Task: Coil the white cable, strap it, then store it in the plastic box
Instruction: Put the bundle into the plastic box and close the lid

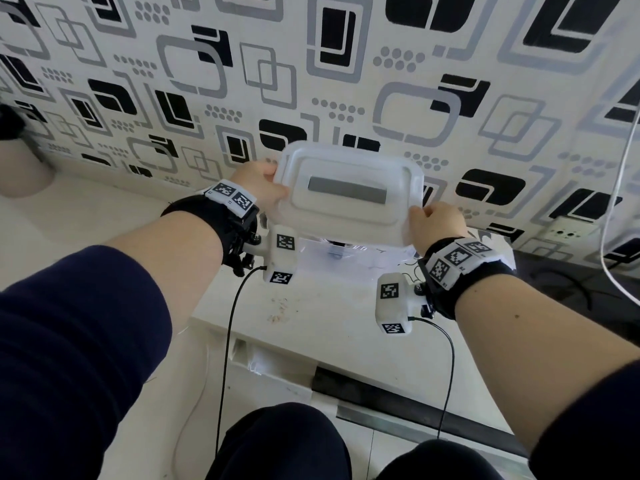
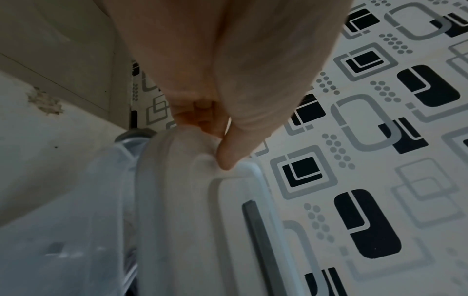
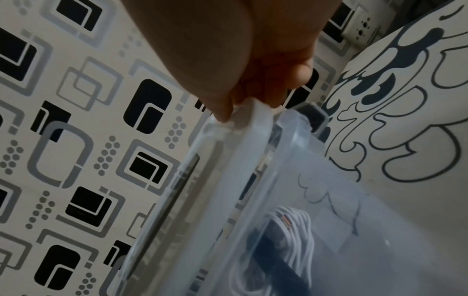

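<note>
A translucent white lid (image 1: 348, 190) with a grey bar on top hangs tilted just above the clear plastic box (image 1: 349, 261). My left hand (image 1: 258, 183) pinches the lid's left corner (image 2: 202, 160), thumb on top. My right hand (image 1: 438, 225) grips its right edge (image 3: 243, 124). Inside the box (image 3: 354, 230) lies the coiled white cable (image 3: 293, 226) with a dark strap round it, seen through the wall in the right wrist view. From the head view the lid hides the cable.
The box stands on a white cabinet top (image 1: 329, 306) against a black-and-grey patterned wall. A white cord (image 1: 620, 188) hangs at the right near a wall socket (image 1: 564, 233). A patterned white object (image 3: 418, 100) stands right of the box.
</note>
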